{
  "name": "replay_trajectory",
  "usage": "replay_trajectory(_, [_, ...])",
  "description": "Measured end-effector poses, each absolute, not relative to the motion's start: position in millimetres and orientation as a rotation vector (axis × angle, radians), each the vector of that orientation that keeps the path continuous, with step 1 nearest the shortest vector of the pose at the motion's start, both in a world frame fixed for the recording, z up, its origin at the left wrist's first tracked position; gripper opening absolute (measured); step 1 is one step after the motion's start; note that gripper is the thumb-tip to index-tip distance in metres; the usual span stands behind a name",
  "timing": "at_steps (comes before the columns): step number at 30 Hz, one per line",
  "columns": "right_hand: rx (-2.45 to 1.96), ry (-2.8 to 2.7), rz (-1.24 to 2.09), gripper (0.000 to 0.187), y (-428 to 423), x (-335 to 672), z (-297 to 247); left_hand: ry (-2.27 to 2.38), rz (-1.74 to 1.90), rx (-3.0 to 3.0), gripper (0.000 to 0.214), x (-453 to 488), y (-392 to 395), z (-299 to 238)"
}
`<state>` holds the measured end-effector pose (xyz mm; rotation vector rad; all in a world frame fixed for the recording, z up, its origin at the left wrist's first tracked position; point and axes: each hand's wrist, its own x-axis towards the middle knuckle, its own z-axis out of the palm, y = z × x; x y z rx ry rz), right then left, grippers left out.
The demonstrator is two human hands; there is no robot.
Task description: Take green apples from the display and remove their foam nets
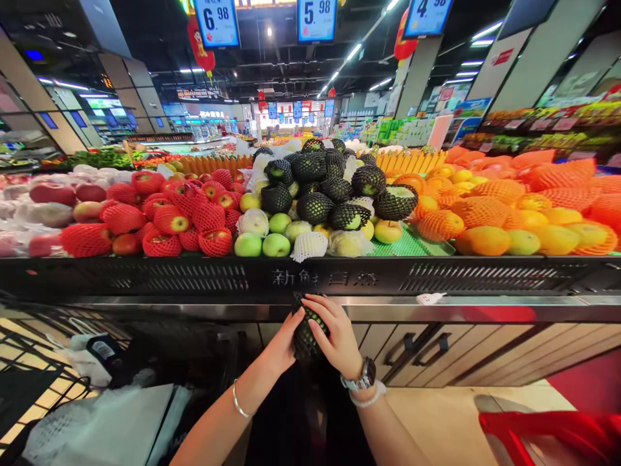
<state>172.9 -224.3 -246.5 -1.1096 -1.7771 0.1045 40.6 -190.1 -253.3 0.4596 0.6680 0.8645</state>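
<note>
A green fruit in a black foam net (306, 342) is between my two hands, just in front of the display's metal edge. My left hand (280, 343) grips it from the left side. Across its top and right side curl the fingers of my right hand (334, 331). Much of the fruit is covered by the fingers, so its exact kind cannot be made out. Beyond my hands rises a pile of similar black-netted fruit (310, 167). Bare green apples (276, 245) and a white foam-netted fruit (310, 246) lie along the pile's front.
Red-netted apples (162, 220) lie left of the pile, oranges (488, 241) to the right. A black slatted rail (174, 277) fronts the display. At lower left stands a shopping cart (29, 362) with bags; a red object (553, 430) is at lower right.
</note>
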Motion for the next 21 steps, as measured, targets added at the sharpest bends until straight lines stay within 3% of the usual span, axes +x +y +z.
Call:
replay_trajectory(6, [-1.027,-1.613,0.171,0.039,-221.7,161.2,-270.1,0.751,0.976,0.571,0.064,47.5,-193.1,-248.4])
replay_trajectory(15, [-0.801,-0.712,0.884,0.053,-232.6,121.8,-281.7,0.662,1.532,1.107,0.054,45.8,-199.7,-259.1])
replay_trajectory(21, [-0.719,-0.639,0.736,0.059,-231.9,74.8,-295.5,0.71,1.58,1.117,0.049,51.1,-208.9,-256.7])
